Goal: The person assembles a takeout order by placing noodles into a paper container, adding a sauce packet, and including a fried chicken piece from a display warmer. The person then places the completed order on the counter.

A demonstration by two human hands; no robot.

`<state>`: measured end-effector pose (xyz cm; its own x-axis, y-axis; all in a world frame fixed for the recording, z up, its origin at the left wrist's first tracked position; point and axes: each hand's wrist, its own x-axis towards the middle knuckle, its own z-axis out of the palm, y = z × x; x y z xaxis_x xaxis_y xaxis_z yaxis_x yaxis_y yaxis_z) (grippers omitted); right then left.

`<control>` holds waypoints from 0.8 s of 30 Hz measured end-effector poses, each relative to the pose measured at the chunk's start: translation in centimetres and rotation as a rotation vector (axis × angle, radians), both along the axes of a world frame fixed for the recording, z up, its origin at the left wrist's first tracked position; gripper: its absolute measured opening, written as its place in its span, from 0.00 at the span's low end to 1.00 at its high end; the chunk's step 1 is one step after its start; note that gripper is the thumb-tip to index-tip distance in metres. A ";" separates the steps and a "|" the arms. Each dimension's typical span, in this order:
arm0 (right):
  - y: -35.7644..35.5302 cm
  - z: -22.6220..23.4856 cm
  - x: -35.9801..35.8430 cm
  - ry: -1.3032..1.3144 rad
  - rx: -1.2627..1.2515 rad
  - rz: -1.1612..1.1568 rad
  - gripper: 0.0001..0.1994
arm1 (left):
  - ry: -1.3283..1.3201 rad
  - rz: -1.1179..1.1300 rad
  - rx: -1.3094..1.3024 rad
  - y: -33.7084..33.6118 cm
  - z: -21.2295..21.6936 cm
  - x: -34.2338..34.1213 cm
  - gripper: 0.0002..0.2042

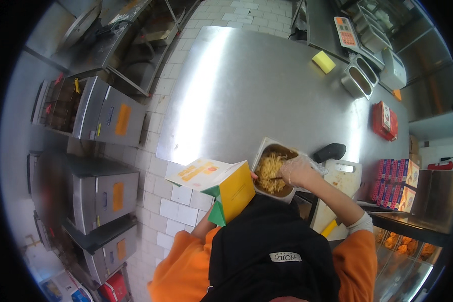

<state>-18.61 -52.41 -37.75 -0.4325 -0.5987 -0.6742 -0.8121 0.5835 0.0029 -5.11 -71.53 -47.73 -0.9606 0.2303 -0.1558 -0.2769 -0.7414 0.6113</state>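
Note:
A yellow, green and white cardboard box (239, 194) stands with its lid flap open at the table's near edge, in the grip of my left hand (254, 175). Most of that hand is behind the box; only fingertips show. To its right is a rectangular metal pan (261, 149) holding pale yellow shredded food (271, 168). My right hand (296, 171), in a clear plastic glove, reaches into the pan from the right with its fingers bent together at the shreds. Whatever they pinch is partly hidden; a thin dark bit shows by the fingertips.
Right of the pan lie a black object (330, 152), a white cutting board (348, 176) and a yellow-handled knife (329, 228). Farther along the steel table (256, 90) are a yellow sponge (323, 62), metal containers (360, 80), a scale (345, 31), a red package (384, 121) and stacked boxes (395, 186).

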 end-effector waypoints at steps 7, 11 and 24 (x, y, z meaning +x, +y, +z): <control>1.6 6.6 -2.1 -0.105 0.236 -0.142 0.21 | 0.006 -0.014 0.002 -0.1 -0.5 0.3 0.23; 0.5 5.1 1.6 0.095 0.202 -0.010 0.18 | 0.002 -0.027 0.007 0.0 -0.7 0.2 0.23; 3.8 5.9 -2.4 -0.004 -0.009 -0.271 0.16 | 0.019 -0.057 0.008 -0.3 -1.4 -0.1 0.23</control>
